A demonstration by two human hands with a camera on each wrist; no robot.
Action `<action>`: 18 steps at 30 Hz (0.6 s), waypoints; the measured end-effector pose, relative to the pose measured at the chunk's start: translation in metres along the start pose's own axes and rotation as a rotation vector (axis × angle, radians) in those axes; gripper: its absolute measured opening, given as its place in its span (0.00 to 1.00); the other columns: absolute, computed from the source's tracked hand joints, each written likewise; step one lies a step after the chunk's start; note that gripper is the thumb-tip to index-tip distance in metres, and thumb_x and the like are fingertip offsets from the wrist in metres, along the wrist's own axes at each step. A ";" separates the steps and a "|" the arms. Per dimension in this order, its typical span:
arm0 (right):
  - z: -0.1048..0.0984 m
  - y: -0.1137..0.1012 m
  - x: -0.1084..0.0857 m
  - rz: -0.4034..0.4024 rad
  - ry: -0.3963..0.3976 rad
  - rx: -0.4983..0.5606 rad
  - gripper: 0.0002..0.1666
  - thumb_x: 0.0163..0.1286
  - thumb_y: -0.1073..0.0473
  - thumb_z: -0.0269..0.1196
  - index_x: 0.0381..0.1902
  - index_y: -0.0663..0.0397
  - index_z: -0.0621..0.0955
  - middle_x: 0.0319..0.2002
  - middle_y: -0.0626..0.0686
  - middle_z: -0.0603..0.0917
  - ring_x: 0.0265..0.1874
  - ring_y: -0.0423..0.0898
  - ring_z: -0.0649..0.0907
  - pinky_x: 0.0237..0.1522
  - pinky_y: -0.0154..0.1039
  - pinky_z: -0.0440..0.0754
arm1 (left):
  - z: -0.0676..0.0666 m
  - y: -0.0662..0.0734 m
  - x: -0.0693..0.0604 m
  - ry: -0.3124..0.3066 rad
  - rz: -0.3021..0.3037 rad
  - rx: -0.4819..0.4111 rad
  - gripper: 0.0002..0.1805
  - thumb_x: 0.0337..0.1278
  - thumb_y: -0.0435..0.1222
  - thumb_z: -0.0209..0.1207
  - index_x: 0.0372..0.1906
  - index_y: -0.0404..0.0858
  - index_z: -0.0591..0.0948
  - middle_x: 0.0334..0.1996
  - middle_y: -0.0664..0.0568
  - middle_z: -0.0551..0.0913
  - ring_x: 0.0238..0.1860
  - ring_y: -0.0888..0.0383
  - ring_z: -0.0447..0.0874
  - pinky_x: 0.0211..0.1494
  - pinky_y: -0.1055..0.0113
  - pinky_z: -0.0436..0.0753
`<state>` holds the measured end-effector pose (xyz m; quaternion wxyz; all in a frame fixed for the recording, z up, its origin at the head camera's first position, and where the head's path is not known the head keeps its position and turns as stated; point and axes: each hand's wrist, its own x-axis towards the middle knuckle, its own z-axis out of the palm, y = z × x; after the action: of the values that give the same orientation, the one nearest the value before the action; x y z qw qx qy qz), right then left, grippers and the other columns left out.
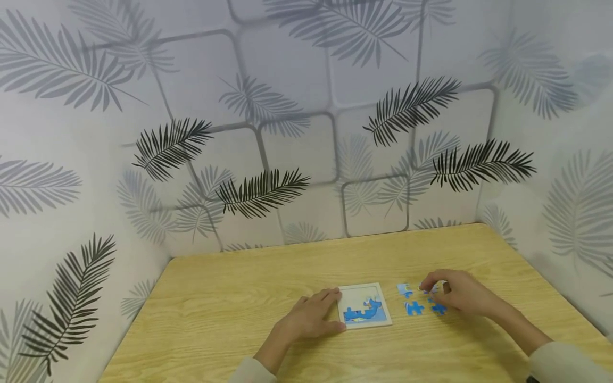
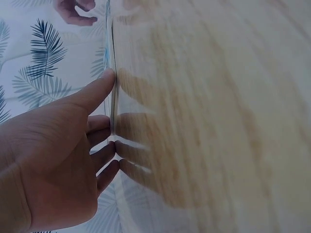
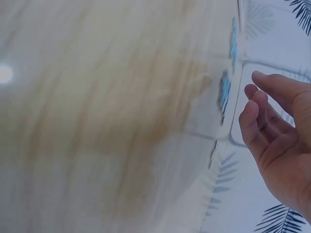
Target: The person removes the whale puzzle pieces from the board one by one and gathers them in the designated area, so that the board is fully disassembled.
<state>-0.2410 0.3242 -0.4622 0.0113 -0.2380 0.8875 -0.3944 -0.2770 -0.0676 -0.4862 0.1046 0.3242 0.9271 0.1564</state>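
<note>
My left hand rests at the left side of a square puzzle board with a pale frame. Its fingertips touch near the upper left corner and its thumb near the lower left. In the left wrist view the left hand has loosely bent fingers on the tabletop. A partly assembled blue picture fills the board's lower part. My right hand hovers over loose puzzle pieces, partly covering some. The right wrist view shows the right hand above the table, fingers bent, thumb apart, nothing visible between them.
The loose pieces lie right of the board, among them a pale blue one and a dark blue one by the right hand. The wood-grain table meets walls with a leaf pattern at its back and sides.
</note>
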 end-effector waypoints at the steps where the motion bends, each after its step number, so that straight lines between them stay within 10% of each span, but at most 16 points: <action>1: 0.002 -0.003 0.003 0.008 -0.011 0.027 0.14 0.70 0.68 0.67 0.53 0.59 0.84 0.47 0.60 0.85 0.12 0.32 0.69 0.12 0.31 0.72 | 0.000 0.000 0.000 0.000 0.001 0.001 0.44 0.69 0.59 0.61 0.81 0.43 0.63 0.81 0.50 0.61 0.80 0.47 0.60 0.79 0.40 0.60; 9: 0.031 -0.021 0.032 -0.037 -0.098 0.181 0.23 0.70 0.69 0.67 0.62 0.65 0.79 0.53 0.67 0.80 0.11 0.42 0.74 0.13 0.33 0.76 | -0.003 0.001 -0.002 -0.004 0.011 0.003 0.44 0.70 0.60 0.59 0.81 0.43 0.63 0.81 0.50 0.61 0.80 0.48 0.60 0.78 0.40 0.61; 18: 0.060 -0.035 0.052 -0.031 -0.147 0.192 0.22 0.70 0.70 0.67 0.61 0.60 0.80 0.39 0.62 0.82 0.09 0.32 0.66 0.15 0.27 0.69 | -0.006 0.004 -0.004 -0.008 0.001 0.005 0.43 0.70 0.60 0.59 0.81 0.43 0.63 0.81 0.50 0.62 0.80 0.49 0.61 0.78 0.42 0.62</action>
<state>-0.2604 0.2396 -0.4704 0.0929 -0.2777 0.8387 -0.4592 -0.2733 -0.0681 -0.4789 0.1073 0.3256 0.9269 0.1530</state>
